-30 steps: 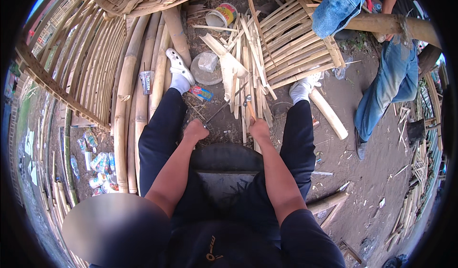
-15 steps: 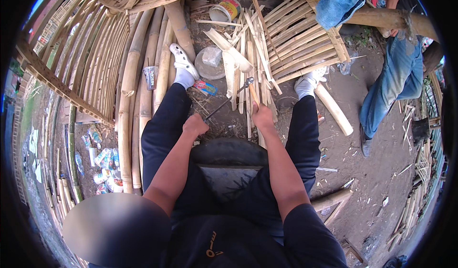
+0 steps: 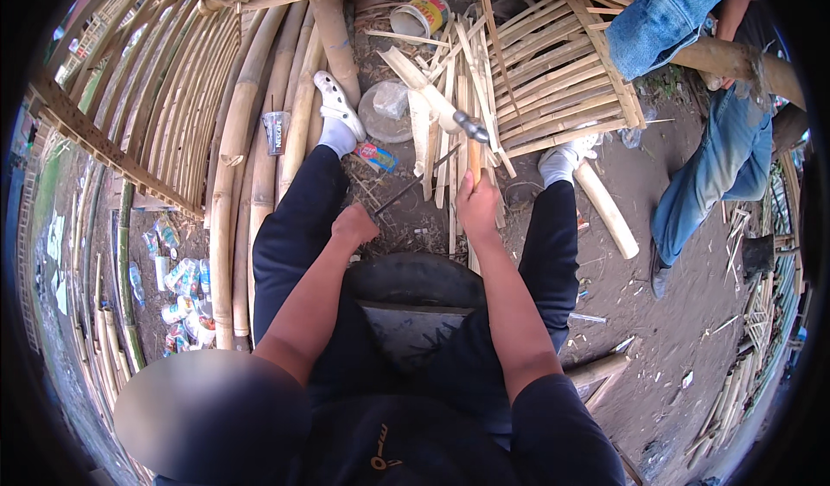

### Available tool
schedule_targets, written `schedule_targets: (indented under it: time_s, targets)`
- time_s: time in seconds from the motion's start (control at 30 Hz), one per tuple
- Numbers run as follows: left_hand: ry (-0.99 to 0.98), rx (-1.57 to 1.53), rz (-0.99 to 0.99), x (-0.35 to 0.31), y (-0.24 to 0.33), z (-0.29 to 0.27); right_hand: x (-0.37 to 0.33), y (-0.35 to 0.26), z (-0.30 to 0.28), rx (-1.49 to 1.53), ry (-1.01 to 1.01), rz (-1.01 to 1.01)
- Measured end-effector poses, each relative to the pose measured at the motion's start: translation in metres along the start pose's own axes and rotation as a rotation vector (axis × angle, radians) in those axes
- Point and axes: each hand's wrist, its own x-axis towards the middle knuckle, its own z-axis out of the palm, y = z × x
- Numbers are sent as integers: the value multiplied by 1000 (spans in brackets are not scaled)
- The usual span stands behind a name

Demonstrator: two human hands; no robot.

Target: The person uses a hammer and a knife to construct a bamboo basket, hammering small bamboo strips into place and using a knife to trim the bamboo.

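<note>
Plastic cup (image 3: 276,134), blue wrapper (image 3: 377,156), bucket (image 3: 430,7)

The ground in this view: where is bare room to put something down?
Mostly bare, with small scraps: the ground between the right leg, another person's shoe and the far-right bamboo pile. Crowded: beyond the right hand, with bamboo slats; left of the left leg, with bamboo poles.

left hand (image 3: 354,225): fist round dark rod (image 3: 405,191)
right hand (image 3: 478,206): grips hammer (image 3: 474,159), head over strips
strips (image 3: 442,182): loose pile between shoes (image 3: 340,111)
panel (image 3: 562,69): slatted, right of strips
poles (image 3: 246,105): left of shoes
cup (image 3: 276,131): on poles
co-worker (image 3: 718,175): jeans, at right
</note>
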Motion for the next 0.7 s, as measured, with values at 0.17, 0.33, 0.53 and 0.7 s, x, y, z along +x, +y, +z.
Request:
schedule_targets:
  time_s: [0.17,0.33,0.53,0.7]
  targets:
    - [82,-31,69,0,8,9,-32,68,33,-268,-204,257]
    - [15,6,32,1,8,2,-25,44,27,-263,-217,215]
    - [-17,10,33,0,15,0,-28,49,23,-320,-231,176]
    - [0,3,1,2,7,3,-6,14,5,-180,-58,60]
